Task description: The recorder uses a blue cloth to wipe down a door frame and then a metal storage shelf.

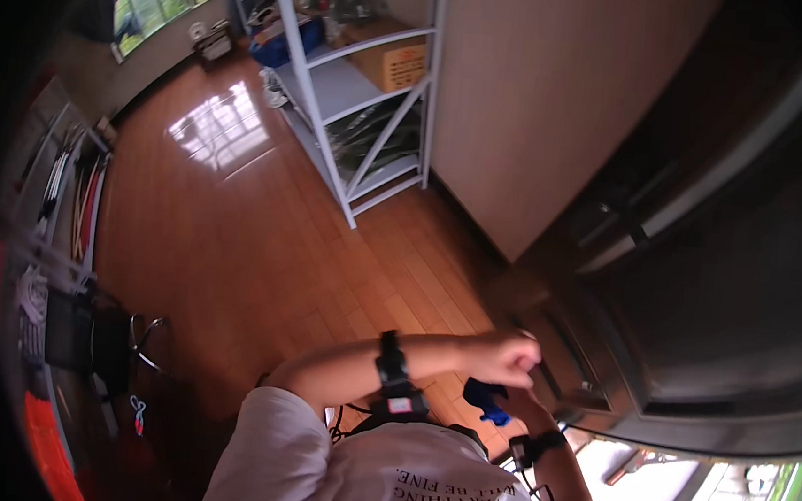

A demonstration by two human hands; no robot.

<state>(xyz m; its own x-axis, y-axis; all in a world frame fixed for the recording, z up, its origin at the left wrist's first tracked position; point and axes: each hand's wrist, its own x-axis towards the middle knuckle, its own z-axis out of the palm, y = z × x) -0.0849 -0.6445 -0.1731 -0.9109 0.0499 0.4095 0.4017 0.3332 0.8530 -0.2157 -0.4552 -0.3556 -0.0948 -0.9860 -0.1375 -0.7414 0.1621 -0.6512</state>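
Note:
My left hand reaches across in front of my body, its fingers curled and blurred. Whether anything small is inside it I cannot tell. Just below it is my right hand, partly hidden, with a dark blue cloth in its grip. The cloth hangs bunched over the wood floor. Both hands are beside a dark panelled door; contact with it is not clear. Black straps with small devices circle both wrists, the left strap and the right strap.
A white metal shelf rack stands ahead, bearing a cardboard box and a blue bin. A beige wall ends near the door. Cluttered shelving and scissors-like metal handles are at left. Wood flooring lies between.

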